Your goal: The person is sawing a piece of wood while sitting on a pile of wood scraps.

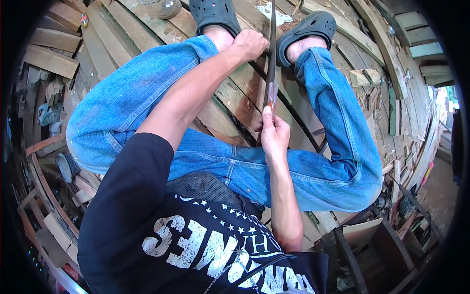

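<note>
A long, narrow, dark metal tool [272, 59], with a clear and orange end, points away from me between my feet. My right hand [275, 131] is closed around its near end, the thumb lying along the top. Beside the tool's far part, next to my left shoe, my left hand [251, 45] is closed with curled fingers. What it grips is hidden; I cannot tell if it touches the tool. A thin brownish strip [262, 90] shows just left of the tool, running down toward my right hand.
I sit with bent legs in blue jeans [142, 83] above a plank floor [220, 117]. Dark clogs [308, 34] flank the tool. Wood offcuts [51, 59] are piled at the left. A long beam [382, 44] lies at the right, and a dark wooden box [377, 245] stands near right.
</note>
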`<state>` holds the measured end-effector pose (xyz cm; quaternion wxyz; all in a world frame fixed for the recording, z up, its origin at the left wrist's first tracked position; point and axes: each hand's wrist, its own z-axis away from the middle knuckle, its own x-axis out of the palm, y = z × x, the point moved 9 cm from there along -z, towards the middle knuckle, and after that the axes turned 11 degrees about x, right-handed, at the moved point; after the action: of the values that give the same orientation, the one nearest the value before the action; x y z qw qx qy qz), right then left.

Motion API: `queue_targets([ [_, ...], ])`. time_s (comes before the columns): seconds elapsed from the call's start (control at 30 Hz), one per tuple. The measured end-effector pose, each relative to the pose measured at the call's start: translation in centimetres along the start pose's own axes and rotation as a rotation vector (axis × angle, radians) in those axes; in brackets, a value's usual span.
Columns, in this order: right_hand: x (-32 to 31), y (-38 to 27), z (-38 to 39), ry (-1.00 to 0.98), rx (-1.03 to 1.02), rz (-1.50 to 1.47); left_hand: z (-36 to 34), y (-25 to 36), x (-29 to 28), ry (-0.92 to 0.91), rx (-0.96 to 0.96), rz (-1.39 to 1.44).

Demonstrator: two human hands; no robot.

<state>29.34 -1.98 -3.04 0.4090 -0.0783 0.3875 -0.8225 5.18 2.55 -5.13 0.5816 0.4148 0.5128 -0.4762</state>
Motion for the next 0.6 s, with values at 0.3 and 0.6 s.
queue_targets([
  [0.3, 0.5, 1.1, -0.1, -0.043, 0.084, 0.009, 0.1, -0.2, -0.5, 0.100, 0.011, 0.055],
  [0.6, 2.0, 1.6, 0.3, -0.078, 0.118, 0.001, -0.2, -0.4, -0.6, 0.115, 0.002, 0.027],
])
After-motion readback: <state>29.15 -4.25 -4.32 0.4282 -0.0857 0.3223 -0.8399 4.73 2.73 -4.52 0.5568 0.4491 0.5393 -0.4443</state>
